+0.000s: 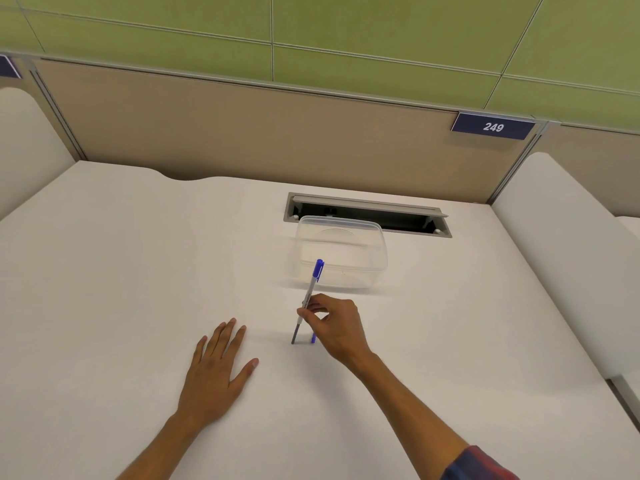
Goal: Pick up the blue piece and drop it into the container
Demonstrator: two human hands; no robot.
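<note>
A white tabletop (121, 271) is bounded at the back by a beige partition (242, 133) bearing a number plate (492, 126), and at the right by a rounded white side panel (561, 254). A wide bare stretch of surface is seen left of the hands. A blue-capped pen (309, 296) is pinched near its middle by the curled fingers of the right hand (334, 327), held nearly upright with its lower tip at the surface; a second, blue pen end (313, 338) shows just beside it, below the fingers. A clear plastic container (341, 252) stands just behind, before a recessed cable slot (367, 211). The left hand (216, 372) is laid flat, fingers straight and spread, well apart from the pen.
</note>
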